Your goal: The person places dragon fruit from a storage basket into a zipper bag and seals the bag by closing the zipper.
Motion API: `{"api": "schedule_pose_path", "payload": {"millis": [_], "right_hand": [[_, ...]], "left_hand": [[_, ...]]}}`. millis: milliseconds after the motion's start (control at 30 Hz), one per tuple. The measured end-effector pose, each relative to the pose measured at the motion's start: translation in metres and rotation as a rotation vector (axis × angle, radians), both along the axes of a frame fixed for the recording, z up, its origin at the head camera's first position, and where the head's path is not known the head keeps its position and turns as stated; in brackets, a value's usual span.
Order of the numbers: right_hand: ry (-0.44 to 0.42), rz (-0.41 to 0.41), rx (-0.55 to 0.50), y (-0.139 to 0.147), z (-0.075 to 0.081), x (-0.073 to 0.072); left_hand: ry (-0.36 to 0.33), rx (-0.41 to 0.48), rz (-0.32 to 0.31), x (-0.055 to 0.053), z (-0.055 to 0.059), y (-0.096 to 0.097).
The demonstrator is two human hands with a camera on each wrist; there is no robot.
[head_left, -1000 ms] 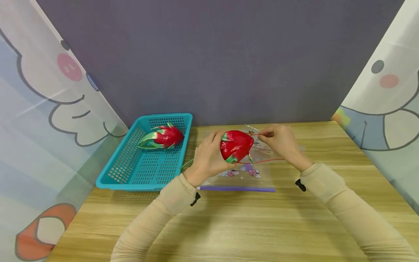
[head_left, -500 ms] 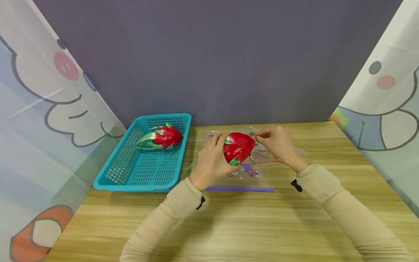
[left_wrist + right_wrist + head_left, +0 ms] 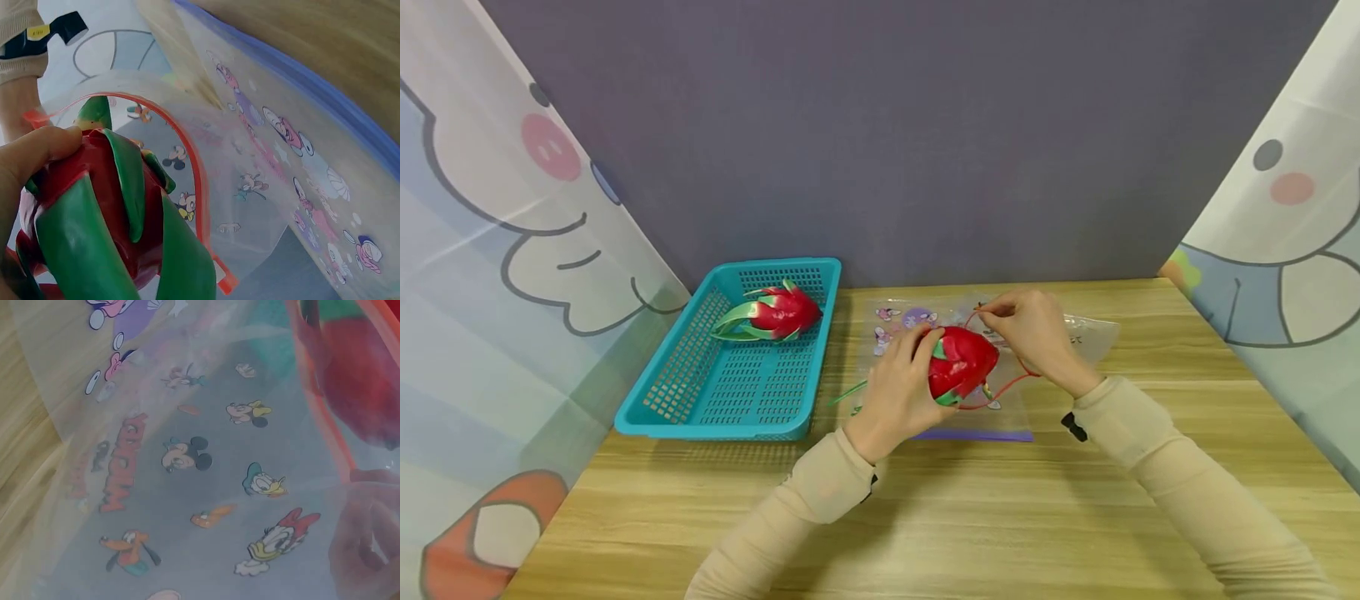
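I am watching the left hand (image 3: pixel 898 387) gripping the red dragon fruit (image 3: pixel 964 362) near its leafy end, holding it over the surface (image 3: pixel 925 525). The fruit's long axis is running roughly crosswise, its tapered tip pointing rightward to the right hand (image 3: pixel 1030 329), which is pinching the red rim (image 3: pixel 197 175) of a clear bag (image 3: pixel 206 487). The tip is lying at that rim's open loop; how far inside, I cannot tell. The left hand is being the nearer one, touching it. The fruit is looking plump and glossy, with long green leaves trailing leftward
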State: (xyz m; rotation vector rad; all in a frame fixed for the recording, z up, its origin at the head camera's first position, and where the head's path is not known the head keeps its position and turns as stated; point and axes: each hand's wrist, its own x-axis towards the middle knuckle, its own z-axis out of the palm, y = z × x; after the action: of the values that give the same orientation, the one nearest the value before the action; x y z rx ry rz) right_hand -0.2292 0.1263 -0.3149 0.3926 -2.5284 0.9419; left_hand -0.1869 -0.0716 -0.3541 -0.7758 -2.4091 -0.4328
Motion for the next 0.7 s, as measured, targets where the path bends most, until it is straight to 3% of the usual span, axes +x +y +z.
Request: {"api": "schedule_pose_path", "payload": {"millis": [167, 500, 700], "right_hand": [[-0.017, 0.005, -0.010, 0.000, 0.001, 0.001], [0.006, -0.001, -0.005, -0.002, 0.002, 0.003], [0.005, 0.006, 0.010, -0.003, 0.003, 0.005]], "left_hand": [[0.059, -0.038, -0.023, 0.007, -0.001, 0.001], [0.158, -0.140, 0.007, 0.026, 0.001, 0.006], [0.156, -0.165, 0.016, 0.030, 0.001, 0.009]]}}
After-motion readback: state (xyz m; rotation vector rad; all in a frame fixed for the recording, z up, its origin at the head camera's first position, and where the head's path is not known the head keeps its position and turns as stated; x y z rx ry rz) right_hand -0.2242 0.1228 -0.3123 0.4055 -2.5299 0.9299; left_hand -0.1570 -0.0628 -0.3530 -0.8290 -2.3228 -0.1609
